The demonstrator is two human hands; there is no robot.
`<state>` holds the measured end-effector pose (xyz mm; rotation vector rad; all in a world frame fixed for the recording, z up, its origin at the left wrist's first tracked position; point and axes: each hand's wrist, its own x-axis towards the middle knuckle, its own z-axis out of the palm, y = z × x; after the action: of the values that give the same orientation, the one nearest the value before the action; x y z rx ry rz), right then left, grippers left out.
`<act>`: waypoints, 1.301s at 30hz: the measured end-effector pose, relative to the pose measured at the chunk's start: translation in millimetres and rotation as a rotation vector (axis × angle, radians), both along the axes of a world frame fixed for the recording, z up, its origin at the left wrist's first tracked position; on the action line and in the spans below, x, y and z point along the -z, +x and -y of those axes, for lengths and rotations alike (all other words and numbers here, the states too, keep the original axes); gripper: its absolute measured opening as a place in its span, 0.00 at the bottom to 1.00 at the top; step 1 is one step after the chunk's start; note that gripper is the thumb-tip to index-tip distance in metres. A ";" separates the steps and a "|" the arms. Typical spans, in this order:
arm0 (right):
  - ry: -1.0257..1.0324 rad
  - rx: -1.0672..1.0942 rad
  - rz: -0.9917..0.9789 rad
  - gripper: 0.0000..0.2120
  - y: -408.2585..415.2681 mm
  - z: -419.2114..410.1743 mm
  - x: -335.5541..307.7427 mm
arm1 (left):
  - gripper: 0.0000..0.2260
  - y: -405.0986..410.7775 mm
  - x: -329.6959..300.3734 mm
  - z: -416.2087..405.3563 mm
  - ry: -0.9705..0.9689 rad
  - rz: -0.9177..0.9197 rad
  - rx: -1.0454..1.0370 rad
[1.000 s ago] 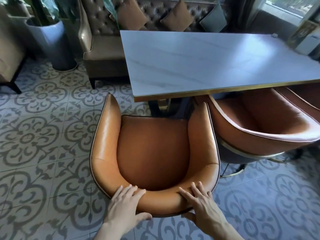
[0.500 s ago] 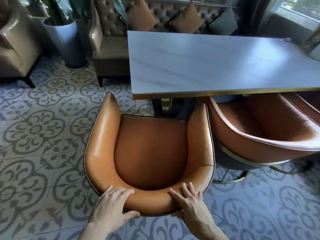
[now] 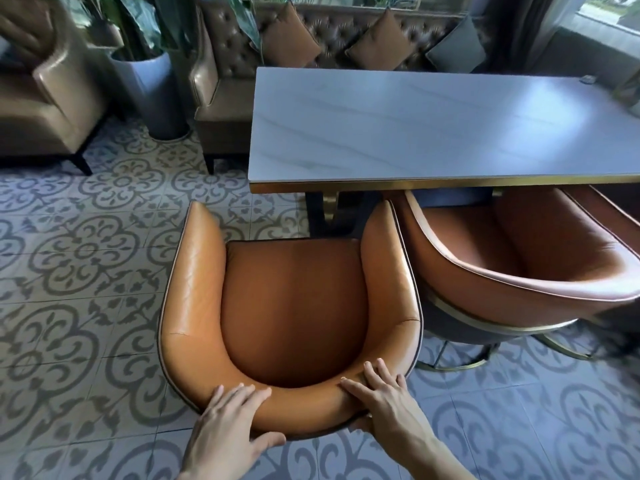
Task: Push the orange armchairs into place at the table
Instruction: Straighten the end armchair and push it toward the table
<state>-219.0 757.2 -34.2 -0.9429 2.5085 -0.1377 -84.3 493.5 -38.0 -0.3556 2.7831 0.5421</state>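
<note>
An orange leather armchair (image 3: 294, 306) stands just in front of me, its open side facing the marble-topped table (image 3: 433, 133). The chair's arm tips stop short of the table's gold front edge. My left hand (image 3: 228, 424) grips the left part of the curved backrest, fingers over the top and thumb behind. My right hand (image 3: 384, 403) grips the backrest's right part the same way. A second orange armchair (image 3: 519, 254) stands to the right, its front tucked under the tabletop and angled leftward, close beside the first chair.
A tufted brown sofa (image 3: 242, 81) with cushions runs along the table's far side. A white planter (image 3: 149, 81) and a tan armchair (image 3: 45, 98) stand at the far left. Patterned floor tiles (image 3: 86, 271) spread to the left and behind the chairs.
The table and the right chair sit a little farther from me in view than before. The held chair has shifted slightly left and back relative to the table. Both hands keep their grip.
</note>
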 end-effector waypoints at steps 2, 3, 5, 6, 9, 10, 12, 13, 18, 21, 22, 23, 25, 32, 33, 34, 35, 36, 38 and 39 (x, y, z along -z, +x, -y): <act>-0.003 -0.001 -0.014 0.34 -1.0 -1.3 1.3 | 0.52 -3.3 -1.3 0.7 0.006 0.018 -0.005; -0.002 -0.003 -0.014 0.34 -1.8 -1.8 1.8 | 0.52 -5.0 -2.0 0.8 0.006 0.034 -0.001; 0.004 -0.010 -0.014 0.34 -6.0 -3.1 0.4 | 0.53 -8.9 -2.8 -1.8 0.005 0.047 -0.001; -0.003 -0.008 -0.020 0.34 -8.6 -4.5 0.2 | 0.54 -11.3 -3.1 -3.5 0.011 0.047 -0.007; -0.020 0.009 -0.039 0.34 -18.9 -9.5 -0.3 | 0.55 -21.2 -3.0 -10.0 0.032 0.044 -0.019; -0.019 0.013 -0.044 0.34 -22.4 -10.6 -0.8 | 0.53 -24.4 -2.1 -11.4 0.038 0.040 -0.013; -0.016 0.011 -0.045 0.35 -30.4 -12.1 -0.2 | 0.50 -31.4 -2.1 -13.0 0.064 0.027 -0.015; -0.009 0.005 -0.045 0.34 -33.7 -11.9 -0.4 | 0.50 -35.1 -1.8 -12.4 0.080 0.021 -0.016; -0.012 0.001 -0.072 0.34 -43.4 -6.3 3.4 | 0.44 -44.2 0.1 -5.5 0.121 -0.010 -0.011; 0.024 -0.032 -0.053 0.34 -47.7 0.5 2.3 | 0.40 -47.2 1.6 1.6 0.107 -0.048 -0.006; 0.013 -0.028 -0.055 0.34 -50.6 3.6 1.6 | 0.40 -49.4 1.3 4.3 0.112 -0.051 -0.008; 0.001 -0.022 -0.061 0.34 -53.3 7.2 2.2 | 0.41 -52.7 0.3 6.9 0.117 -0.053 -0.012; 0.007 -0.012 -0.075 0.34 -58.7 14.5 3.8 | 0.42 -60.1 -1.6 12.8 0.115 -0.061 -0.026; 0.011 -0.002 -0.090 0.33 -87.8 36.2 5.0 | 0.44 -90.8 0.9 37.2 0.131 -0.102 -0.033; 0.014 0.000 -0.085 0.33 -92.1 40.0 4.2 | 0.43 -96.0 0.8 40.7 0.126 -0.097 -0.028; 0.012 0.005 -0.083 0.33 -95.6 43.9 3.6 | 0.42 -100.7 0.3 44.4 0.126 -0.092 -0.026; 0.005 0.010 -0.086 0.33 -99.0 47.9 3.6 | 0.41 -105.7 -0.3 48.1 0.130 -0.090 -0.028; -0.002 0.016 -0.091 0.34 -102.2 51.3 3.3 | 0.39 -110.7 -0.4 51.6 0.133 -0.090 -0.032; -0.012 0.030 -0.095 0.34 -110.5 57.4 2.4 | 0.39 -121.1 -2.0 57.8 0.129 -0.088 -0.032; -0.015 0.037 -0.088 0.34 -115.3 60.1 1.9 | 0.40 -126.4 -3.4 60.0 0.124 -0.089 -0.027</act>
<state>-334.3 697.1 -36.1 -0.9278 2.6097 -0.1294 -210.7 433.5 -34.6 -0.3499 2.8153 0.7511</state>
